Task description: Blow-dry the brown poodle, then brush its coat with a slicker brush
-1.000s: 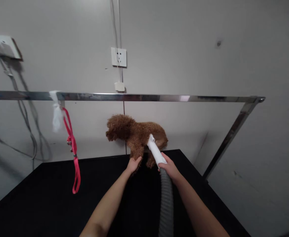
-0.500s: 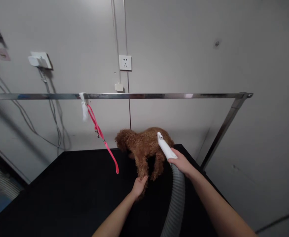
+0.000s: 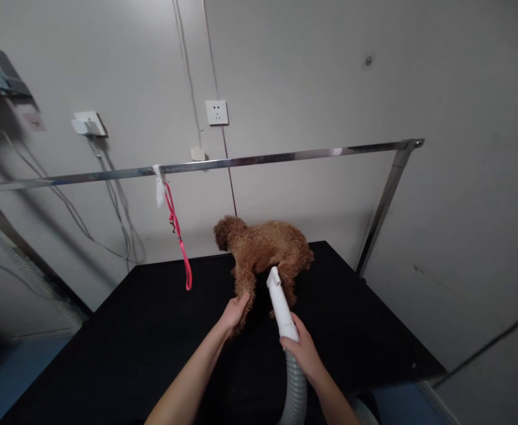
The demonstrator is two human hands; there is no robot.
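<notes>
A small brown curly dog (image 3: 265,248) stands on a black table (image 3: 130,348), head turned to the left. My left hand (image 3: 234,313) is closed round the dog's front leg. My right hand (image 3: 300,348) grips a white dryer nozzle (image 3: 279,304) on a grey ribbed hose (image 3: 294,395). The nozzle tip points up at the dog's belly and hind legs, close to the fur.
A steel bar (image 3: 285,158) runs across above the table, with a slanted post (image 3: 380,206) at the right. A red leash (image 3: 176,233) hangs from the bar left of the dog. A wall socket (image 3: 217,112), cables (image 3: 112,200) and a white box (image 3: 85,123) are on the wall.
The nozzle has dropped from the dog's back to below its belly. My left hand keeps hold of the front leg. The view has pulled back and tilted; the leash has swung back to hang straight.
</notes>
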